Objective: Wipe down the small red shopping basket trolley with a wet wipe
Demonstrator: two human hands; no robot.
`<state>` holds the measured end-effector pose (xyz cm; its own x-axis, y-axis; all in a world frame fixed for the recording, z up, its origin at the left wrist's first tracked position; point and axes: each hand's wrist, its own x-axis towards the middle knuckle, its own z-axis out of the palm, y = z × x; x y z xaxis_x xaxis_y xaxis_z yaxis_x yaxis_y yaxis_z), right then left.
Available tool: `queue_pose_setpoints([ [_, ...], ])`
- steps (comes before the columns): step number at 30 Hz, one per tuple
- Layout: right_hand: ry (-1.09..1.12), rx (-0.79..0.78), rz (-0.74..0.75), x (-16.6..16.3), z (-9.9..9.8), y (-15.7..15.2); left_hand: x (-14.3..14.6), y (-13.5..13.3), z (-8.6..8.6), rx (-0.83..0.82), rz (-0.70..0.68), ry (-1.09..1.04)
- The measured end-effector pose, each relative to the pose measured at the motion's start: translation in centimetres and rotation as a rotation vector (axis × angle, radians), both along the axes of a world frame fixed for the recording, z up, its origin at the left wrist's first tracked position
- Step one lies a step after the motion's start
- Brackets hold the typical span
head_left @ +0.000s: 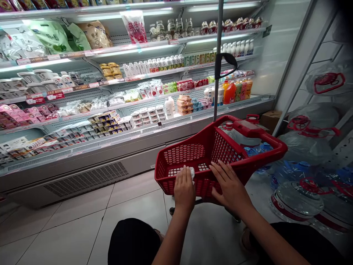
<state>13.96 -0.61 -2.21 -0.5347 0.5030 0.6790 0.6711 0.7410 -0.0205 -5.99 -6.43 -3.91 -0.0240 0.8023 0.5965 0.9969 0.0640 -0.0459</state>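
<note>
A small red plastic shopping cart (183, 152) with a lattice basket stands right in front of me. My left hand (184, 187) presses a crumpled white tissue (192, 173) against the near top rim of the basket, its fingers close together and extended. Most of the tissue is hidden under those fingers. My right hand (228, 184) lies against the near side of the cart, fingers stretched out and thumb apart, with nothing seen in it. A grey upright pole (217, 84) with a black hooked handle rises at the far side of the cart.
A long refrigerated shelf unit (82, 147) with yogurts, bottles and bags runs behind the cart. Large clear water bottles (296, 200) with red handles stand close on the right. A cardboard box (270, 119) sits behind the cart handle. Grey tiles (74, 228) cover the floor.
</note>
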Motion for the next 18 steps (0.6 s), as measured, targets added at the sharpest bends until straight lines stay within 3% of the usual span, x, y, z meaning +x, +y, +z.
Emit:
queue_pose_setpoints([
  [5, -0.043, 0.000, 0.011, 0.6, 0.6, 0.3, 3.8, 1.6, 0.3, -0.018, -0.101, 0.041],
  [12, 0.015, 0.006, -0.140, 3.6, 1.6, 0.0, 1.6, 0.6, 0.4, -0.020, -0.082, -0.004],
  [18, -0.027, 0.033, -0.085, 3.1, 1.3, -0.1, 6.8, 2.7, 0.3, -0.018, -0.170, -0.035],
])
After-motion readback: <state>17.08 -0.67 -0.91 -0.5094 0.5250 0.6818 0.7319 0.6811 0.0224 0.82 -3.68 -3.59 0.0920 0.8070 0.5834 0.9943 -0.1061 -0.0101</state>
